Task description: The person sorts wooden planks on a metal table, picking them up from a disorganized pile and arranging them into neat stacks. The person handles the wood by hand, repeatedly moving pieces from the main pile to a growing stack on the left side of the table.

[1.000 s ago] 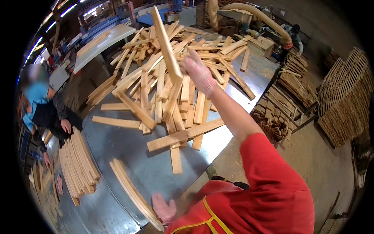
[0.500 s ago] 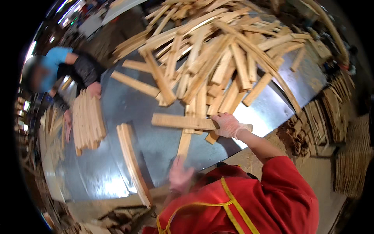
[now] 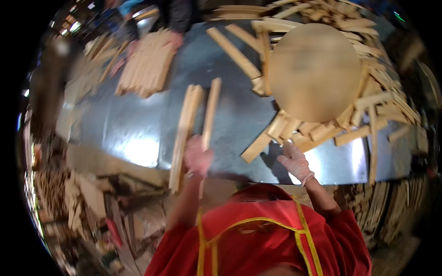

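Holding 1 slat (image 3: pixel 212 112) in the left grip (image 3: pixel 198 156).

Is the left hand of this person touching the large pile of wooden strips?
No, the left hand is over a single strip, clearly left of the pile.

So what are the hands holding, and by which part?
The left hand seems to hold a wooden strip by its nearer half; the right hand is open and looks empty.
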Demonstrator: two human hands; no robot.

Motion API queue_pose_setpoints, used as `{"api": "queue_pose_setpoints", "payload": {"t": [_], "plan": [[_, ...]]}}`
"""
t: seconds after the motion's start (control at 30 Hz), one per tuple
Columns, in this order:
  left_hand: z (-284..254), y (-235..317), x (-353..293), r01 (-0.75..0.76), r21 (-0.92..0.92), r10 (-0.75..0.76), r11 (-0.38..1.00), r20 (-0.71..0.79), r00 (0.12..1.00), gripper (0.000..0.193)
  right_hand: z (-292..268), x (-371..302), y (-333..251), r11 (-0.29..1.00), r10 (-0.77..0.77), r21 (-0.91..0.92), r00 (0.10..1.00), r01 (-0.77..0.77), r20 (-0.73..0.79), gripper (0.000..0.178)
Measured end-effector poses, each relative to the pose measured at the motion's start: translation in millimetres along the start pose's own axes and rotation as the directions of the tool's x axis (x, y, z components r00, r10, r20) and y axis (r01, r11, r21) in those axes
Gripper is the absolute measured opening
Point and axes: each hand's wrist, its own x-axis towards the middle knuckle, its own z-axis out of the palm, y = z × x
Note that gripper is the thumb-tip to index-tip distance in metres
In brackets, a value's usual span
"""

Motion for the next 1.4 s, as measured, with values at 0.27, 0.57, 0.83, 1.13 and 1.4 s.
{"api": "queue_pose_setpoints", "payload": {"t": [0.27,0.57,0.83,1.13,1.4], "plan": [[-49.9,-70.9,-26.1,0.334,0.421,-0.455,0.843,0.231,0.860,0.088,-31.5,-49.7,4.0,0.965,0.192,-0.131,0.953,-0.227,-0.235,0.070],[-25.5,-38.3,-3.6,-0.011,0.328,-0.086,0.945,0.280,0.956,0.092,-193.0,30.1,-46.0,0.959,-0.005,-0.197,0.680,-0.205,-0.733,0.073],[60.6,136.5,17.2,-0.306,0.012,0.252,0.952,0.535,0.807,0.097,-263.1,126.2,-36.6,0.867,0.241,-0.104,0.594,-0.487,-0.767,0.093],[120.1,268.1,50.0,0.314,-0.676,0.267,0.666,0.610,0.746,0.086,-78.4,9.0,-41.2,0.993,0.052,0.122,0.927,-0.007,-0.372,0.095],[101.8,167.0,34.0,0.473,-0.548,0.105,0.690,0.723,0.683,0.079,-87.2,58.4,-16.3,0.987,-0.075,-0.134,0.991,0.089,0.107,0.046]]}}
